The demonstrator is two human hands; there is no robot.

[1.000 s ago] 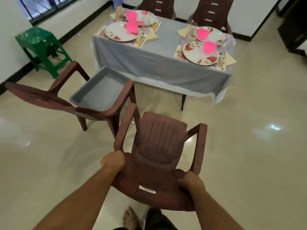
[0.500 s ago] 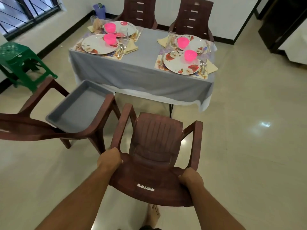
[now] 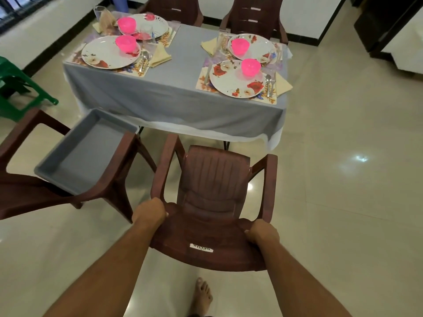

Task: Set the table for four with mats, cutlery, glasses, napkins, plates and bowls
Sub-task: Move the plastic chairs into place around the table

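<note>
- Reading the only writing in sight: a small white label (image 3: 201, 247) on the top rail of the brown chair (image 3: 212, 202) held in the foreground; its dark print is too blurred to make out.
- Left of that chair, a green stool (image 3: 13, 88) stands at the picture's edge, and a second brown chair (image 3: 68, 179) carries a grey tray (image 3: 87, 152) on its seat.
- The left hand (image 3: 148, 212) is curled shut around the left end of the held chair's backrest, fingers wrapped over the edge.
- A bare foot (image 3: 202, 296) shows on the tiled floor just below the held chair.
- The right hand (image 3: 262, 234) is clenched on the right end of the same backrest.
- Beyond the held chair stands the table (image 3: 174, 97), under a grey cloth, well apart from both hands.
- On the table's left part: two floral plates (image 3: 109, 52) on mats (image 3: 137, 70), each with a pink bowl (image 3: 126, 43), cutlery (image 3: 144, 59), a yellow napkin (image 3: 160, 57) and glasses (image 3: 100, 13).
- On its right part: two more plates, the nearer plate (image 3: 235, 80) bearing another pink bowl (image 3: 250, 67), with a spoon and fork (image 3: 270, 83) and a napkin (image 3: 282, 84) to its right.
- Two more brown chairs (image 3: 254, 17) stand at the table's far side.
</note>
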